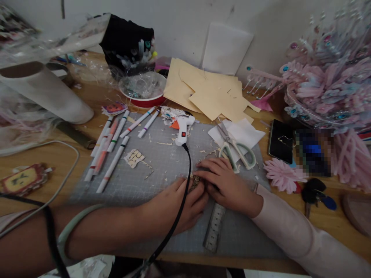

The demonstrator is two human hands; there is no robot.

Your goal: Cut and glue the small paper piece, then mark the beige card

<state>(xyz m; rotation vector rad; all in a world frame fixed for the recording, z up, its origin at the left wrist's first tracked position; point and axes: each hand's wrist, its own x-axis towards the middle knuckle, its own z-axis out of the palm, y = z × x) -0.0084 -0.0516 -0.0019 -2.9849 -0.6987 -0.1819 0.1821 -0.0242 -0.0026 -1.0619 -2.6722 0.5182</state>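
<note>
A small cream paper piece with black crackle-like lines [196, 180] is pinched in my left hand [179, 202], over the cutting mat [162, 166]. My right hand [224, 183] meets it from the right, its bent fingers closed on the same piece and partly hiding it. A metal ruler [214, 227] lies below my right hand. Just beyond that hand rest scissors with pale green handles [236, 148]. The black cord of the white glue gun [184, 127] passes in front of my left hand. Another crackle-patterned cutout [135, 158] lies left of the hands.
Several markers [113, 164] lie on the mat's left side. Behind stand a red-rimmed bowl [145, 101] and cream paper sheets [217, 92]. To the right are a phone [281, 141], keys [314, 193] and pink beaded ornaments [324, 81]. A cardboard tube [49, 92] leans at left.
</note>
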